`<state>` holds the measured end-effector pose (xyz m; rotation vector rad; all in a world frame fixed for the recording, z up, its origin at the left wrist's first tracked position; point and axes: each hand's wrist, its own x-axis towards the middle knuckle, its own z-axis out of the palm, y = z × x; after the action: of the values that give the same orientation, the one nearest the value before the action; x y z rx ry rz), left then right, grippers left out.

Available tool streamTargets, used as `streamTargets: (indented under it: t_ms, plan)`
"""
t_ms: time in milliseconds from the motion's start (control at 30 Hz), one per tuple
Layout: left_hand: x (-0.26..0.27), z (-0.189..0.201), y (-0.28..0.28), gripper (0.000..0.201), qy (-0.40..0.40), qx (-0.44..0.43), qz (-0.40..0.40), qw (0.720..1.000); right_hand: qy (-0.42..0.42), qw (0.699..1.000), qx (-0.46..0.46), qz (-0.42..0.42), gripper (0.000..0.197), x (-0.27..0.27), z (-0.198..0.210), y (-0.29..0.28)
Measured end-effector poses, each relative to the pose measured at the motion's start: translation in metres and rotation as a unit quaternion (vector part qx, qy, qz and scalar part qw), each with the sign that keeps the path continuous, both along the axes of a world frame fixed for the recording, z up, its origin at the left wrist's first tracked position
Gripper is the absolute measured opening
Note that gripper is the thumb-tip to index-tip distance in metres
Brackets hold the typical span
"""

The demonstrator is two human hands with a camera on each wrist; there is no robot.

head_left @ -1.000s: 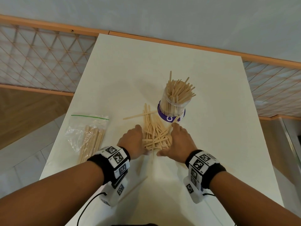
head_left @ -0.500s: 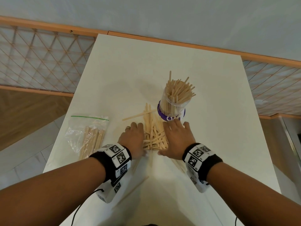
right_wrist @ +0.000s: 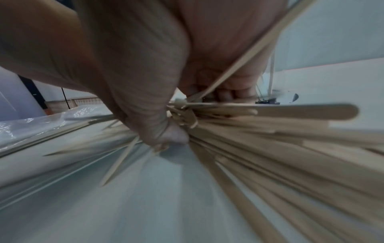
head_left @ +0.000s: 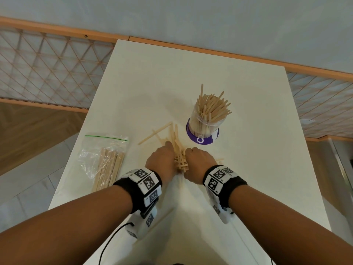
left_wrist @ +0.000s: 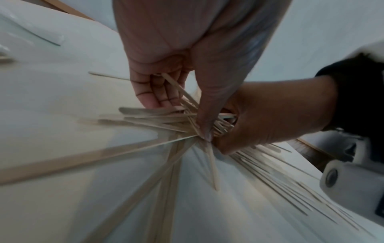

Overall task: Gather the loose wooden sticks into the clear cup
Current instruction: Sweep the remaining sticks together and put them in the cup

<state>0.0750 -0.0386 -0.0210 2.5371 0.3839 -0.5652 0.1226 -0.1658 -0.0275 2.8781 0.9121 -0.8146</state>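
Observation:
A pile of loose wooden sticks point(head_left: 176, 144) lies on the white table point(head_left: 152, 83), just in front of the clear cup point(head_left: 205, 121), which stands upright on a purple base and is crammed with sticks. My left hand point(head_left: 162, 159) and right hand point(head_left: 198, 161) squeeze the near end of the pile between them. In the left wrist view my left hand point(left_wrist: 166, 92) curls its fingers round several sticks point(left_wrist: 158, 115). The right wrist view shows my right hand point(right_wrist: 158, 115) gripping a bundle of sticks point(right_wrist: 270, 125), thumb pressed to the table.
A clear zip bag point(head_left: 104, 159) with more wooden sticks lies on the table's left side. One stray stick point(head_left: 152, 135) points left from the pile. The table's left edge drops to the floor; a lattice rail runs behind.
Both hands have closed in from flat on either side of the pile to a tight grip, bunching the sticks' near ends together between them. The cup and bag stayed put.

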Motion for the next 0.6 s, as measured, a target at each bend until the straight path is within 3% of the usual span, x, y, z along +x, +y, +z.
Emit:
streamTargets:
  t_ms: [167, 333, 433, 600]
  plan:
    - [-0.002, 0.001, 0.029, 0.056, 0.015, 0.003, -0.024, 1.000, 0.006, 1.000, -0.005, 0.012, 0.036, 0.005, -0.001, -0.009]
    - [-0.004, 0.003, 0.045, 0.071, 0.060, 0.024, -0.070, 0.995, 0.017, 1.000, -0.003, 0.021, 0.023, 0.011, 0.008, -0.015]
    - [0.000, 0.010, 0.046, 0.079, 0.050, 0.066, -0.108, 0.991, 0.047, 0.999, 0.009, 0.021, 0.025, 0.014, 0.010, -0.020]
    - [0.010, 0.013, 0.048, 0.048, 0.018, -0.020, -0.060, 0.998, 0.050, 0.998, 0.042, 0.020, 0.023, 0.015, 0.006, -0.029]
